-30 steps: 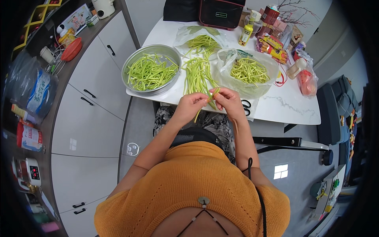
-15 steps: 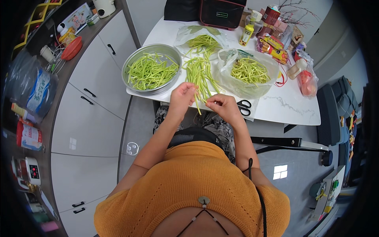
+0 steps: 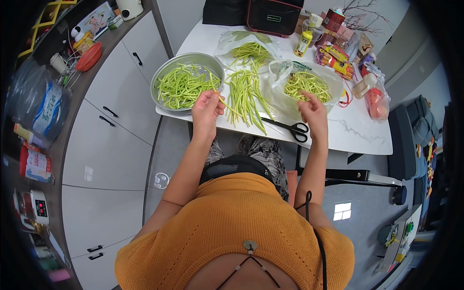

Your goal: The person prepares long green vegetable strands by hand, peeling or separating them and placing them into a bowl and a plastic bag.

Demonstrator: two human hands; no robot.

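My left hand (image 3: 207, 115) is closed in a pinch on a thin green vegetable stem (image 3: 227, 104), at the front right of the round metal basin (image 3: 157, 99). Cut green stem pieces (image 3: 183, 87) fill much of that basin. My right hand (image 3: 315, 113) is over the front of a white plastic bag (image 3: 278, 94), fingers bent and apart, with nothing visible in them. Short greenish-yellow pieces (image 3: 305, 83) lie inside this bag. Between the hands, long loose stems (image 3: 247, 94) spread toward the table's front edge, beside black-handled scissors (image 3: 296, 129).
Another clear bag (image 3: 223, 46) with stems lies farther back on the white table (image 3: 360, 133). A yellow bottle (image 3: 303, 42), food packets (image 3: 336, 60) and a bag of red items (image 3: 376, 101) stand at the right. Cabinets (image 3: 111, 150) curve along the left.
My hands have moved apart: the left toward the basin with a stem, the right up to the white bag. More of the scissors and loose stems now shows.
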